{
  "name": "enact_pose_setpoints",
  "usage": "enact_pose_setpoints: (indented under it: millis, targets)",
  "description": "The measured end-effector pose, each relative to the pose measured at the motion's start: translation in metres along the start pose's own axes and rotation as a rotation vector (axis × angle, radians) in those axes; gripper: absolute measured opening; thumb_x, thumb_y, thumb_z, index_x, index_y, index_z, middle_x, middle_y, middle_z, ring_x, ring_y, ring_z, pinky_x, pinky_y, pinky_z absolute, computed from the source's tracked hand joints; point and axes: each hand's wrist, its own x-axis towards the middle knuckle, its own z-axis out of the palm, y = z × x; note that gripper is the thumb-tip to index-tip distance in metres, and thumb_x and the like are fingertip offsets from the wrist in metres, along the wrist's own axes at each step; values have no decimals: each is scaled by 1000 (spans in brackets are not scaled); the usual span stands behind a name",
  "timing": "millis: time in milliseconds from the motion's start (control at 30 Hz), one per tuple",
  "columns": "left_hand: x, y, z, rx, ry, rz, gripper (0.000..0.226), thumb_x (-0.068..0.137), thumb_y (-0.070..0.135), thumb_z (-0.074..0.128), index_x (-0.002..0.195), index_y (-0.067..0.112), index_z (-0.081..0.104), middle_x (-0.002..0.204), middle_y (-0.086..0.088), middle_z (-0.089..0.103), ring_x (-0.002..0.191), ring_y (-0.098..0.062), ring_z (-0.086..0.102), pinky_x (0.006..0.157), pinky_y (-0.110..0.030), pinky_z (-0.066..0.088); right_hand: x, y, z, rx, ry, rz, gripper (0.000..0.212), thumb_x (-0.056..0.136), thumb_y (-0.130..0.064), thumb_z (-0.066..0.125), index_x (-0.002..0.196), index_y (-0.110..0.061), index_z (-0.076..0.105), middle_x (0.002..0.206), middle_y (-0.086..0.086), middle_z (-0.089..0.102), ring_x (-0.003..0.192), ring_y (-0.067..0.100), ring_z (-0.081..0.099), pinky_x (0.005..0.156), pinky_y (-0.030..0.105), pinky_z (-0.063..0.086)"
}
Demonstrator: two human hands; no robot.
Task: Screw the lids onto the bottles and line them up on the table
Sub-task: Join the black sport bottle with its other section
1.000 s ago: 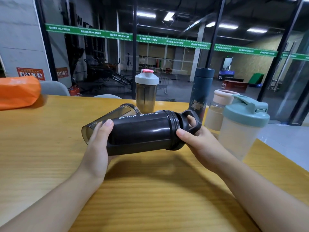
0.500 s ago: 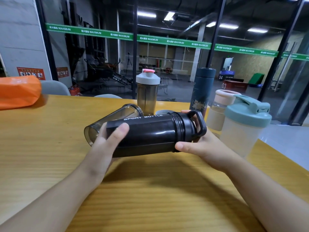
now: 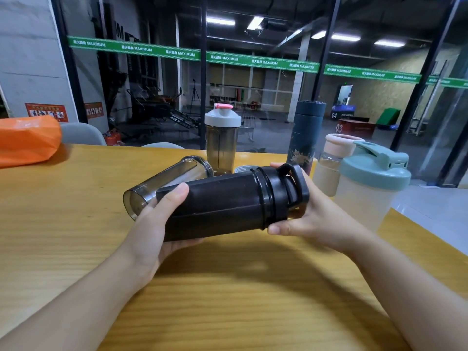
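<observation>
Both hands clasped a black plastic sport bottle held sideways above the yellow wood-grain table. The left hand curled round the bottle's base end, thumb laid across the near side. The right hand cupped the black screw lid with a loop handle, thumb beneath it and fingertips showing over the top; the lid sat on the bottle's neck, though how tightly could not be told.

Just behind the black bottle lay a smoky clear plastic cup on its side, open mouth toward the far edge. Beyond it stood a smoke-tinted shaker with a grey lid and pink cap, and beside that bottle's foot a small grey threaded lid peeked out. To the right stood a tall dark-blue flask with a floral print, a glass bottle with a beige sleeve and pink lid and, nearest, a frosted shaker with a teal flip lid. An orange plastic bag rested at the table's far left.
</observation>
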Motion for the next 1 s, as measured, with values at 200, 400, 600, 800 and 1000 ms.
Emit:
enact_pose_setpoints:
  millis: [200,400,600,800,1000]
  targets:
    - [2,-2,-2,39,-11,34,55,69,41,72,118,19,60,110,-11,68,97,-26,67,60,-34,59,-1,1,6,-60,18,31,88,59,-53,78,135,-37,35,127,-25,53,124,-3,47,103,28,38]
    - [1,-2,-3,25,-96,156,50,46,40,82,94,35,70,90,3,76,85,-15,72,58,-24,57,-3,1,7,36,-16,122,79,55,-67,72,124,-43,41,106,-30,62,94,-4,61,65,14,47]
    - [-2,-1,-2,115,-89,41,74,62,63,64,123,24,57,110,-15,66,93,-29,67,63,-35,58,-5,-4,6,57,33,101,63,57,-54,69,114,-45,44,103,-42,58,96,-18,56,72,4,42]
    - [0,-3,-1,244,26,-89,83,71,83,32,117,17,52,87,-18,54,56,-25,51,44,-28,38,-6,-6,8,27,45,68,63,57,-52,70,113,-48,41,107,-50,52,106,-27,45,82,-3,34]
    - [2,-2,-1,162,-55,-32,55,70,59,71,115,30,57,112,-14,64,73,-27,60,54,-29,51,-5,-1,4,30,56,117,62,58,-58,68,114,-48,45,111,-41,58,109,-16,52,86,10,41]
